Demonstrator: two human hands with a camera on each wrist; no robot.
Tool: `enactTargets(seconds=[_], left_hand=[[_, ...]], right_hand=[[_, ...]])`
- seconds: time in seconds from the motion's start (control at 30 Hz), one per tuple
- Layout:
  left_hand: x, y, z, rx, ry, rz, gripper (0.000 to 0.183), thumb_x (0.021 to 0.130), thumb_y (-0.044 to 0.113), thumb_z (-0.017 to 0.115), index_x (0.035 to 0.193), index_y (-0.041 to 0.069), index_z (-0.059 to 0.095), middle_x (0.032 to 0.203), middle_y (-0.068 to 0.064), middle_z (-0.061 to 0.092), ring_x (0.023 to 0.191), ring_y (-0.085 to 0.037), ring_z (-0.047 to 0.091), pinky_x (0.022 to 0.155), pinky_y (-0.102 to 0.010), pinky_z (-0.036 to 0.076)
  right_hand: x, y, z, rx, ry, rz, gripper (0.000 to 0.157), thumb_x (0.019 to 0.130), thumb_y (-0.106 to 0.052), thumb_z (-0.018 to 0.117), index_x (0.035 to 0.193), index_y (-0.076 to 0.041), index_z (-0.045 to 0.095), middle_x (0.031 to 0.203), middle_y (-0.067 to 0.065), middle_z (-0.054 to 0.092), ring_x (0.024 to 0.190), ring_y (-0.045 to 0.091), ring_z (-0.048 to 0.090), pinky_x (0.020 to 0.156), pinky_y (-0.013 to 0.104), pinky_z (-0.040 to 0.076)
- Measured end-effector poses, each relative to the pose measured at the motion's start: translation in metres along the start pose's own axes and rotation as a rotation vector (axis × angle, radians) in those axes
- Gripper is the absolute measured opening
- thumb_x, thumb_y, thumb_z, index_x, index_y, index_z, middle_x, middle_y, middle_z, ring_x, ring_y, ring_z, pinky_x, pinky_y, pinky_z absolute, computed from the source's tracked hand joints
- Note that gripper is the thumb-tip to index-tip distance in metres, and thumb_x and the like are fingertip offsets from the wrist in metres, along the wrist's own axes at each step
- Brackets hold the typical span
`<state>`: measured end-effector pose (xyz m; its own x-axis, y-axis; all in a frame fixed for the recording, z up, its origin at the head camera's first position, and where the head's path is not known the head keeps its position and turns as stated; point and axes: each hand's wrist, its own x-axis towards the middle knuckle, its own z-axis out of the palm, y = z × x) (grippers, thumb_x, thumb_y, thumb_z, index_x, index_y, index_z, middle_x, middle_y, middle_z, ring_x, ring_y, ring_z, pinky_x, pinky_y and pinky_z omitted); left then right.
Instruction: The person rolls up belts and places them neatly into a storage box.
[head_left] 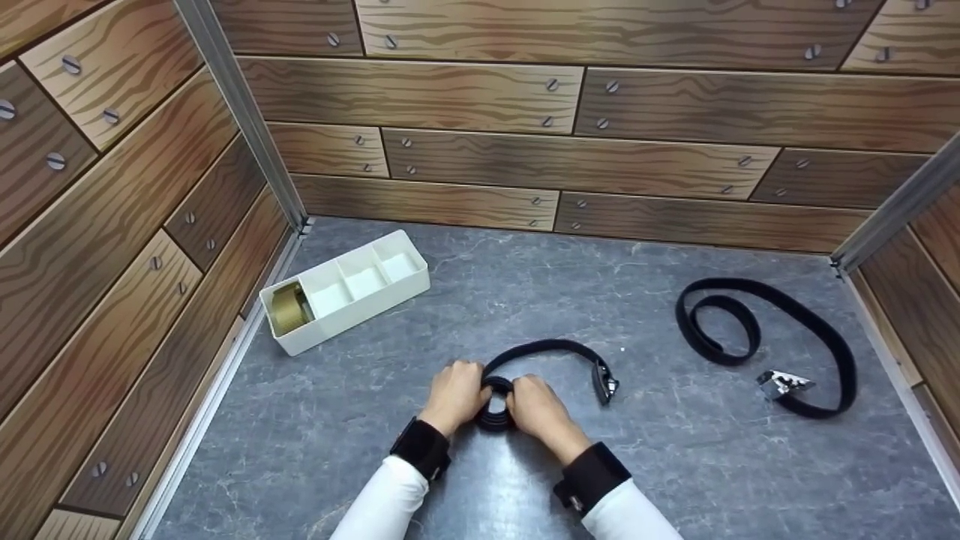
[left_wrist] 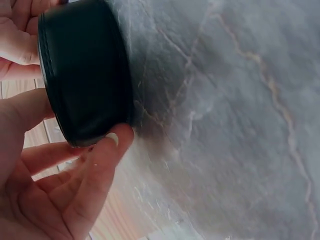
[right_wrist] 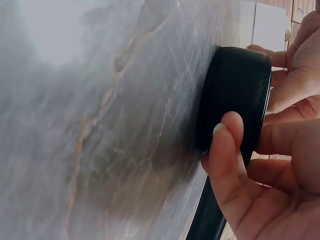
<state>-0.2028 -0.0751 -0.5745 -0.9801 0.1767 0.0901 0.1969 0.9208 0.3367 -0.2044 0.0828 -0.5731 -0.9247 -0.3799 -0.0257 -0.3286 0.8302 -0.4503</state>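
A black belt [head_left: 555,344] lies on edge on the grey surface, one part wound into a coil [head_left: 493,425]. From the coil a loose length curves away to a metal buckle [head_left: 611,384]. My left hand [head_left: 454,397] pinches the coil's left side, thumb inside its ring. On the opposite side my right hand [head_left: 538,409] pinches it the same way. In the left wrist view the coil [left_wrist: 87,70] stands between thumb and fingers. The right wrist view shows fingertips on the coil's outer wall [right_wrist: 235,80], with the strap [right_wrist: 207,215] leading off below.
A second black belt [head_left: 823,334] lies loosely curled at the right, its silver buckle [head_left: 781,384] near the front. At the back left stands a white divided box [head_left: 367,306]; a brownish-gold rolled item [head_left: 288,309] sits in its leftmost compartment. Wood-patterned walls [head_left: 480,157] enclose the surface.
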Motion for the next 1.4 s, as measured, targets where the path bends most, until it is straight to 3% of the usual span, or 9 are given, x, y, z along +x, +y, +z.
enactTargets(seconds=[0.13, 0.3, 0.5, 0.6, 0.87, 1.1, 1.17, 1.33, 1.4], left_hand=[[0.001, 0.0, 0.002, -0.032, -0.011, 0.044, 0.019, 0.081, 0.021, 0.075, 0.08, 0.005, 0.064, 0.077, -0.013, 0.066, 0.071, -0.033, 0.066, 0.06, -0.044, 0.052], [0.0, 0.0, 0.006, -0.04, 0.018, 0.067, 0.015, 0.076, 0.015, 0.074, 0.077, 0.006, 0.062, 0.074, -0.013, 0.065, 0.069, -0.033, 0.066, 0.059, -0.044, 0.051], [0.0, 0.004, 0.003, -0.051, -0.023, 0.01, 0.015, 0.077, 0.014, 0.072, 0.081, 0.005, 0.061, 0.078, -0.014, 0.066, 0.073, -0.035, 0.067, 0.06, -0.045, 0.052], [0.0, 0.005, 0.001, -0.046, -0.045, 0.003, 0.015, 0.077, 0.015, 0.073, 0.081, 0.005, 0.062, 0.08, -0.014, 0.067, 0.074, -0.035, 0.067, 0.061, -0.045, 0.052], [0.003, 0.005, -0.004, -0.011, -0.052, 0.028, 0.021, 0.084, 0.023, 0.074, 0.079, 0.004, 0.066, 0.078, -0.013, 0.068, 0.072, -0.034, 0.067, 0.062, -0.045, 0.052], [0.003, 0.004, -0.001, 0.019, -0.01, 0.036, 0.019, 0.082, 0.022, 0.074, 0.079, 0.006, 0.064, 0.078, -0.014, 0.068, 0.072, -0.035, 0.067, 0.06, -0.045, 0.052], [0.002, 0.006, 0.0, 0.02, -0.004, 0.026, 0.018, 0.081, 0.021, 0.074, 0.08, 0.006, 0.063, 0.078, -0.015, 0.067, 0.071, -0.035, 0.067, 0.059, -0.045, 0.052], [0.002, 0.01, 0.001, 0.01, -0.021, -0.023, 0.017, 0.08, 0.019, 0.073, 0.086, 0.006, 0.064, 0.081, -0.015, 0.068, 0.074, -0.036, 0.067, 0.06, -0.046, 0.053], [0.003, 0.012, 0.0, 0.007, -0.036, -0.039, 0.017, 0.079, 0.019, 0.073, 0.087, 0.008, 0.063, 0.082, -0.014, 0.068, 0.075, -0.036, 0.067, 0.061, -0.046, 0.052]], right_hand=[[0.002, 0.006, -0.002, -0.004, -0.026, -0.032, 0.008, 0.09, -0.005, 0.062, 0.092, 0.0, 0.068, 0.085, 0.012, 0.058, 0.077, 0.032, 0.062, 0.069, 0.046, 0.053], [0.001, 0.012, -0.005, 0.101, -0.044, -0.019, 0.014, 0.093, -0.01, 0.063, 0.102, -0.003, 0.071, 0.088, 0.008, 0.061, 0.083, 0.026, 0.061, 0.075, 0.045, 0.051], [-0.006, 0.009, -0.011, 0.283, -0.168, 0.149, 0.013, 0.098, -0.013, 0.059, 0.097, -0.001, 0.065, 0.058, 0.004, 0.061, 0.049, 0.016, 0.061, 0.048, 0.032, 0.05], [-0.006, 0.006, -0.011, 0.302, -0.176, 0.169, 0.013, 0.098, -0.009, 0.056, 0.095, 0.0, 0.064, 0.055, 0.005, 0.059, 0.045, 0.015, 0.06, 0.043, 0.03, 0.048], [0.001, 0.005, -0.007, 0.099, -0.074, 0.01, 0.013, 0.091, -0.004, 0.061, 0.079, -0.005, 0.062, 0.083, 0.011, 0.063, 0.082, 0.03, 0.063, 0.074, 0.045, 0.051], [0.003, 0.01, -0.005, 0.12, -0.027, -0.045, 0.01, 0.094, -0.007, 0.061, 0.089, -0.003, 0.069, 0.089, 0.013, 0.066, 0.092, 0.034, 0.063, 0.082, 0.048, 0.049], [0.0, 0.011, -0.005, 0.142, -0.017, 0.004, 0.013, 0.095, -0.013, 0.063, 0.094, -0.003, 0.07, 0.089, 0.012, 0.065, 0.089, 0.031, 0.063, 0.081, 0.046, 0.05], [-0.008, 0.01, -0.006, 0.231, -0.066, 0.16, 0.018, 0.094, -0.019, 0.065, 0.086, -0.003, 0.064, 0.064, 0.003, 0.06, 0.055, 0.017, 0.06, 0.056, 0.035, 0.051], [-0.01, 0.008, -0.006, 0.225, -0.073, 0.161, 0.017, 0.094, -0.016, 0.063, 0.084, -0.003, 0.062, 0.061, 0.004, 0.058, 0.05, 0.018, 0.059, 0.053, 0.034, 0.051]])
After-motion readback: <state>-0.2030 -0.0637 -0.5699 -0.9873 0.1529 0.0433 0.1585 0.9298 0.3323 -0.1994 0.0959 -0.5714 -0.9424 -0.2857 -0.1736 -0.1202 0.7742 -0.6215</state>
